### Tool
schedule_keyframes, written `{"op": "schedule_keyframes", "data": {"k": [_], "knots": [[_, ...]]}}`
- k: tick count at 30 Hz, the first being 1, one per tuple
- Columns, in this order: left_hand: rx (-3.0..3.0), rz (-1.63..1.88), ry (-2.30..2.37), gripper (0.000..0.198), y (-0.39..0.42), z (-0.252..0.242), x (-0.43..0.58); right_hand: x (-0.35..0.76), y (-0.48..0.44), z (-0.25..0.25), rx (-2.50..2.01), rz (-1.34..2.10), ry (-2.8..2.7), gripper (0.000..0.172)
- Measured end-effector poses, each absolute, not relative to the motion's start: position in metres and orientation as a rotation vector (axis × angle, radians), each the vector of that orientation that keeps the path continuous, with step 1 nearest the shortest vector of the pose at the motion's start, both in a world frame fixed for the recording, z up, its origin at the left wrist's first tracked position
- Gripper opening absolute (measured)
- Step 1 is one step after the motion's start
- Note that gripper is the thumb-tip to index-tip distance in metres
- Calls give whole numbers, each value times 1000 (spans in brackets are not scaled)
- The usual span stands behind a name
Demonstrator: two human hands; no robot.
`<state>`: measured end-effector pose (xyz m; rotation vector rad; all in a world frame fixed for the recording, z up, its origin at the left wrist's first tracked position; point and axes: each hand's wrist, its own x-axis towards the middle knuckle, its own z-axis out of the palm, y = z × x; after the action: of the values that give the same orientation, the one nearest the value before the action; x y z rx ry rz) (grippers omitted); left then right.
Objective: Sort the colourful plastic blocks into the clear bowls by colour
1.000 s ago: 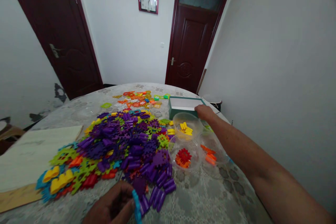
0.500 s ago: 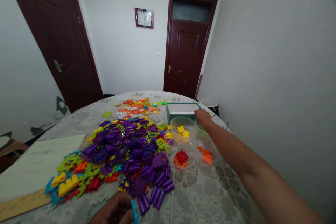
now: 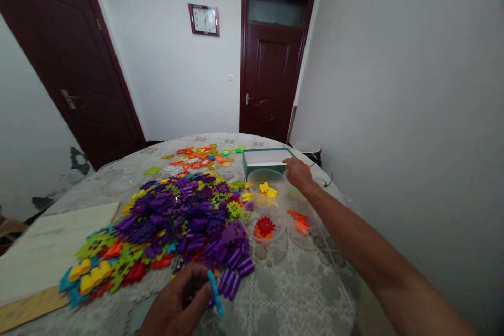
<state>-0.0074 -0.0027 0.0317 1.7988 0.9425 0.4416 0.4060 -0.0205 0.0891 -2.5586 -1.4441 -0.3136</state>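
My left hand (image 3: 183, 296) is closed in a pinch on a light blue gear piece (image 3: 215, 293), seen edge-on over the table's near side. Purple connector pieces (image 3: 232, 283) lie just beyond it. My right hand (image 3: 298, 172) reaches out to the near right corner of a green box (image 3: 252, 169) with a white inside. Its fingers look closed; whatever they grip is hidden. Below that hand stand clear round tubs: one with yellow pieces (image 3: 268, 190), one with red and orange gears (image 3: 264, 227), another with orange pieces (image 3: 301, 223).
A big heap of purple, green and blue toy pieces (image 3: 189, 215) covers the table's middle. Orange and clear flat pieces (image 3: 197, 158) lie behind it. A pale board (image 3: 59, 252) is at the left. The tablecloth (image 3: 299, 294) is patterned. A bucket (image 3: 311, 152) stands beyond the table.
The left hand has risen further into view with the blue gear piece. The right hand stays by the box, a little nearer its front corner. The view has shifted slightly right.
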Motion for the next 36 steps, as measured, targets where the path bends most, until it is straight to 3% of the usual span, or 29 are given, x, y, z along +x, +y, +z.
{"op": "schedule_keyframes", "data": {"k": [3, 6, 9, 16, 23, 29, 32, 36], "knots": [[1827, 443, 950, 43, -6, 31, 6, 338, -65, 81, -2306, -154, -1570, 31], [1862, 461, 947, 43, -9, 27, 23, 262, -116, 62, -1614, 348, -1596, 31], [1898, 455, 891, 43, -17, 21, 41, 206, -152, 38, -1503, 505, -1443, 34], [2044, 392, 714, 41, -40, 15, 45, 222, -186, 10, -1663, 453, -1028, 25], [2376, 612, 838, 30, -13, 10, -11, 367, -209, 36, -2147, -368, -850, 38], [2642, 784, 807, 43, -7, -26, -39, 405, -188, 28, -2257, -664, -829, 42], [2733, 872, 832, 60, -10, -41, -38, 345, -171, 26, -2067, -567, -977, 35], [2774, 887, 953, 83, -11, -49, -32, 242, -152, 12, -1901, 35, -1544, 26]]}}
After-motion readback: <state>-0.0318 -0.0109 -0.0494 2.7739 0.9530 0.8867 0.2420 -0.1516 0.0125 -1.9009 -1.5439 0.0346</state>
